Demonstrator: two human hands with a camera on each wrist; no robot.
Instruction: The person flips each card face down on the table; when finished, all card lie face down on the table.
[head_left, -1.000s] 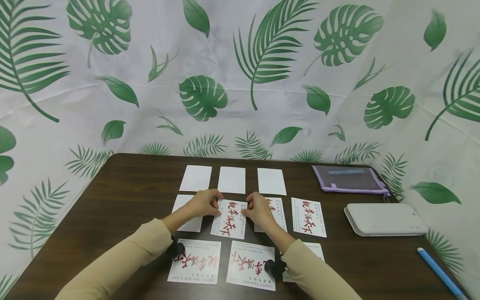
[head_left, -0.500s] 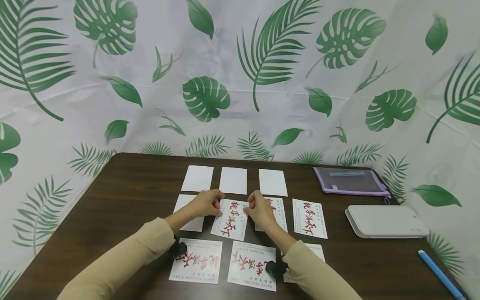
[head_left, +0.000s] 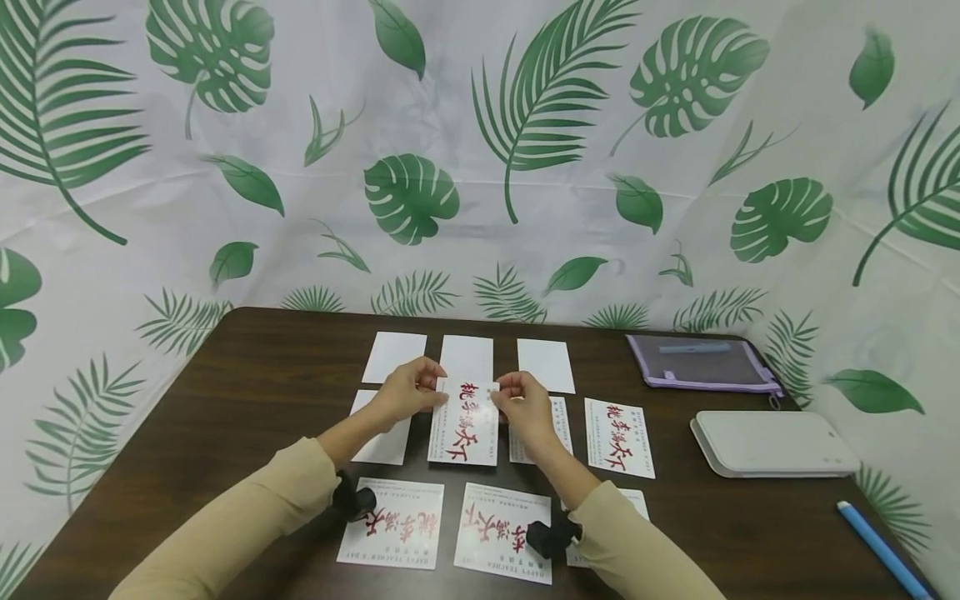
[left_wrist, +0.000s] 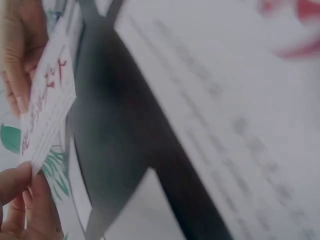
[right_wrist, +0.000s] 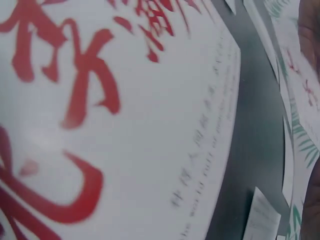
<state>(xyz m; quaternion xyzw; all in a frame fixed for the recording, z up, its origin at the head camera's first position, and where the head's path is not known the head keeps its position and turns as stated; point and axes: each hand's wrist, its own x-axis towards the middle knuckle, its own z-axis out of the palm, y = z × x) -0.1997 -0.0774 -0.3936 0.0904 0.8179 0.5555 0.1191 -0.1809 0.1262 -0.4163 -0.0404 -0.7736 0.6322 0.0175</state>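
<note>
Both hands hold a white card (head_left: 465, 427) printed with red brush characters, one at each side of its upper part. My left hand (head_left: 403, 393) pinches its left edge between thumb and fingers, clearly seen in the left wrist view. On its right edge, my right hand (head_left: 527, 410) pinches likewise. The card is raised off the table, its top overlapping a blank card (head_left: 467, 357) behind. Left of it lies another blank card (head_left: 384, 442), partly behind the left hand. A printed card (head_left: 561, 429) is half hidden by the right hand, with one more printed card (head_left: 619, 437) further right.
Nearest the person lie printed cards (head_left: 392, 533), one partly under the right sleeve (head_left: 637, 542). Two other blank cards (head_left: 545, 364) are at the back. To the right are a purple-edged mesh pouch (head_left: 701, 362), a white case (head_left: 772, 443) and a blue pen (head_left: 885, 550).
The printed card between both hands has been lifted from the table, tilting up and covering part of the blank card behind. Both hands rose with it; the other cards stayed put.
</note>
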